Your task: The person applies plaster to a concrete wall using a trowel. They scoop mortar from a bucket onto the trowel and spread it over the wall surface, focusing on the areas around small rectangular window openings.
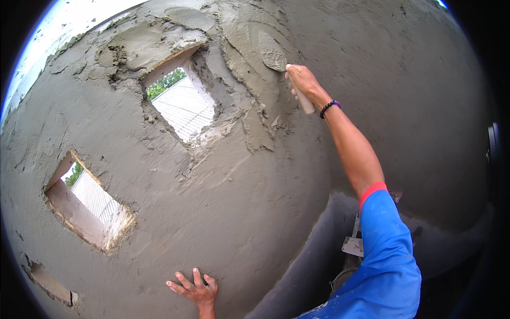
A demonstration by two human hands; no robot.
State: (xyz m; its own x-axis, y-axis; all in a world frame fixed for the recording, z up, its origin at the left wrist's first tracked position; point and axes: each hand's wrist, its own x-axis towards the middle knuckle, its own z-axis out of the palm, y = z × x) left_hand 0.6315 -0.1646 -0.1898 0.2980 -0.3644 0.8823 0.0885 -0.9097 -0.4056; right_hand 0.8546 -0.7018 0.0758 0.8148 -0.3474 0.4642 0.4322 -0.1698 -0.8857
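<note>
My right hand (pixel 304 85) grips the handle of a trowel (pixel 272 52), its arm stretched up and away from me. Wet mortar coats the trowel's blade, which lies against a thick, rough band of mortar (pixel 241 58) on the grey wall (pixel 255 191). The handle's end sticks out below my fist, near a dark beaded bracelet (pixel 329 108) on the wrist. Low on the wall, my left hand (pixel 195 287) rests with fingers spread and nothing in it. Just left of the rough band is a square opening (pixel 183 101) with ragged mortar edges.
A second opening (pixel 87 202) lies lower left, and part of a third (pixel 50 283) shows below it. Through the upper two appear a pale ribbed roof and green leaves. Beside my blue sleeve, a mortar-stained metal piece (pixel 353 246) stands in shadow, partly hidden.
</note>
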